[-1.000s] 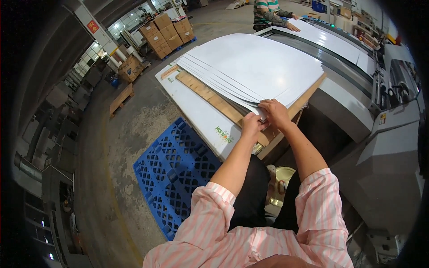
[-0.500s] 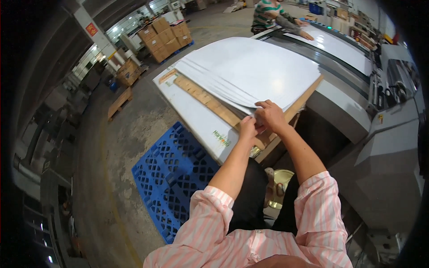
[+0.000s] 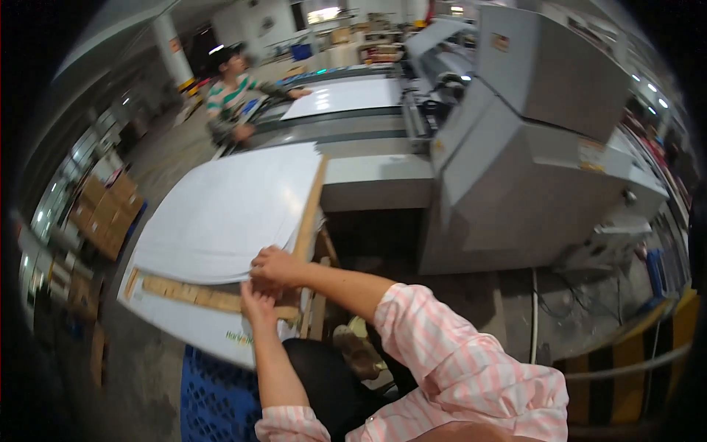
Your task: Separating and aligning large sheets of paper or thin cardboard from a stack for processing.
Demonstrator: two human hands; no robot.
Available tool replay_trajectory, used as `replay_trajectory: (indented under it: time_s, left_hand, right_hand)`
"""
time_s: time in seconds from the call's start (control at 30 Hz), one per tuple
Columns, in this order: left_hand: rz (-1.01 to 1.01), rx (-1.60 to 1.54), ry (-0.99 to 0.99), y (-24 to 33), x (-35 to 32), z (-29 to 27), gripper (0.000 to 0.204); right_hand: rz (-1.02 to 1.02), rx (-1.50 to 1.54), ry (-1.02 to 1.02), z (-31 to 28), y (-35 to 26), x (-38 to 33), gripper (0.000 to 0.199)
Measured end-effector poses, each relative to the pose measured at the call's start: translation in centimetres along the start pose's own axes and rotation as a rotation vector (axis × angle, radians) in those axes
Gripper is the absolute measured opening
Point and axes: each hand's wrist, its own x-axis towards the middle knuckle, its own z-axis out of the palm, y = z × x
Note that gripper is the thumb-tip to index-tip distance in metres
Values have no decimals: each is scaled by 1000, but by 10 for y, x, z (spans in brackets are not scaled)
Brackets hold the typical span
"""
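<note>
Grey machine [image 3: 530, 147], far right, fed from the low stack beside it. Stack of large white sheets [image 3: 228, 214], left of centre on a wooden pallet [image 3: 199, 295], near corner overhanging for grip. Right hand [image 3: 276, 267] fingers clamped on that corner from above; left hand [image 3: 254, 300] just beneath, fingers seemingly pinching the edge to separate sheets.

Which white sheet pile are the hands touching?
The big near stack of white sheets, beside the wooden board: both hands, left hand and right hand, grip its corner. The far sheet lies by another person.
</note>
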Motion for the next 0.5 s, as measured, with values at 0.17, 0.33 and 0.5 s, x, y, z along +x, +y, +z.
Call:
replay_trajectory:
  time_s: [0.17, 0.33, 0.5]
  left_hand:
    - [-7, 38, -85, -11, 18, -10, 52]
    - [167, 197, 47, 1, 8, -6, 45]
    - [200, 113, -3, 3, 21, -16, 47]
  right_hand:
    - [53, -96, 31, 5, 5, -5, 22]
    - [113, 9, 35, -9, -12, 1, 20]
    - [181, 31, 60, -13, -14, 2, 18]
